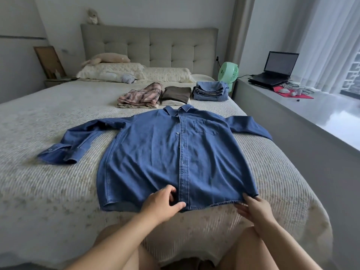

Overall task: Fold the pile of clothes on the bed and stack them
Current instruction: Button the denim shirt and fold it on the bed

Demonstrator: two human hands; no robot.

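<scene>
Both hands work the near hem of the blue denim button-up shirt (175, 152), spread face-up mid-bed: left hand (161, 203) pinches by the placket, right hand (253, 209) grips the corner. Tug evenly, flatten wrinkles first.

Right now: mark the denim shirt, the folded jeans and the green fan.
denim shirt (155, 152): head view, front panel left of the placket.
folded jeans (211, 91): head view, top fold of the stack.
green fan (228, 73): head view, round grille.

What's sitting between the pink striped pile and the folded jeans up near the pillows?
A folded brown garment on a pale one lies between the pink striped pile and the folded jeans, seen in the head view.
</scene>
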